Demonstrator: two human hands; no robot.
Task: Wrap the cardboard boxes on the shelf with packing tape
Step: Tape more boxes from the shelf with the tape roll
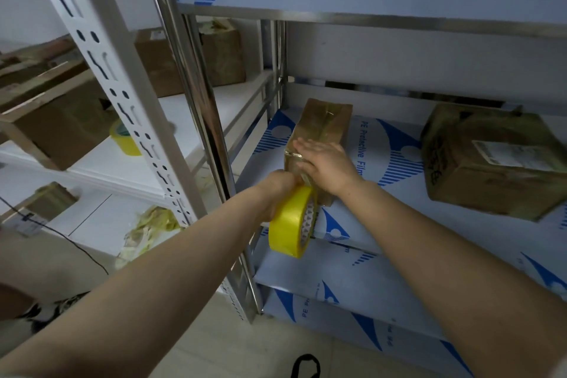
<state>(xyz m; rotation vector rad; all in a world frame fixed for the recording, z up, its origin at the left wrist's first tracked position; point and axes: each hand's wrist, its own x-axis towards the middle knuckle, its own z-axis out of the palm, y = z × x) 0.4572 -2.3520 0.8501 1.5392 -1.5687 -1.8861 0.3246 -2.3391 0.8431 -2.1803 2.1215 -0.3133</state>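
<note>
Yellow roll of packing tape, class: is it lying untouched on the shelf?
No, the left grip holds the yellow roll of packing tape on edge beside the narrow brown cardboard box.

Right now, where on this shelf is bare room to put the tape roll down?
Free: the filmed shelf between the narrow box and the large box, and the front strip before the large box. Crowded: the narrow box's near end, where the left hand, tape roll and right hand meet.
</note>
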